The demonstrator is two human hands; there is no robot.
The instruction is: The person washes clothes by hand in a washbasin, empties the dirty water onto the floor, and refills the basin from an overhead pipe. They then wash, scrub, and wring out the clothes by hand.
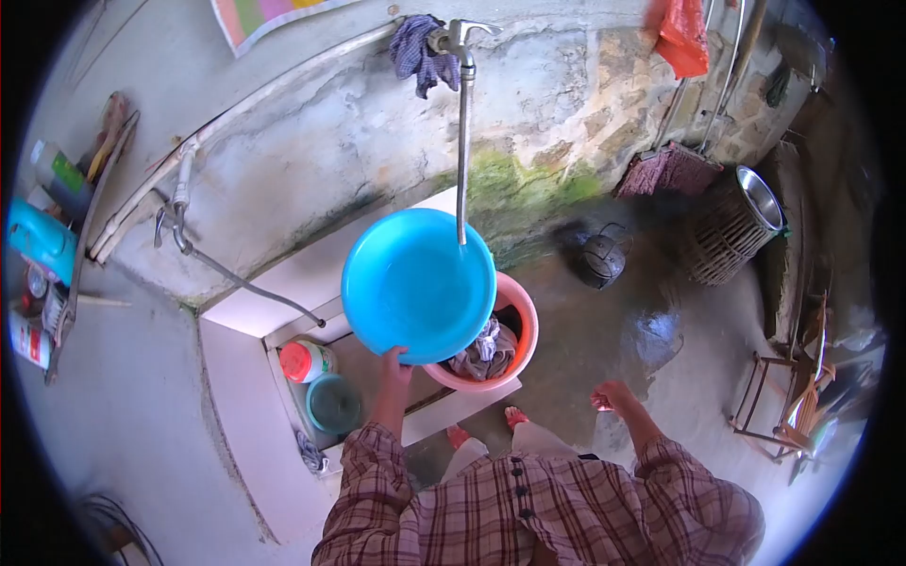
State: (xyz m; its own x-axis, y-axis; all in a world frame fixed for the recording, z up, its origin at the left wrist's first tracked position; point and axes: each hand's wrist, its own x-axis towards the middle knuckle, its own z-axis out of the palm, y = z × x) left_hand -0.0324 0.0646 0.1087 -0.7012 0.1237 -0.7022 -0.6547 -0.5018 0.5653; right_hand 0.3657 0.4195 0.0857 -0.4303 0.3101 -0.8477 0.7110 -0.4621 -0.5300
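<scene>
My left hand (396,363) grips the near rim of a blue basin (415,283), with its thumb and fingers on the edge. The basin is under the end of a long metal tap pipe (463,160) on the wall. Partly covered by it, a pink basin (528,330) holds wet-looking cloths (486,354). My right hand (613,396) is away from the basins on the right, over the floor, with its fingers curled; whether it holds anything is too small to make out.
A low tiled ledge (226,406) surrounds a red-lidded tub (300,361) and a small teal bowl (333,404). A second tap's hose (255,288) hangs at the left. Rightward are a kettle (602,259), a wicker basket (727,241), mops (670,170) and a chair (788,406).
</scene>
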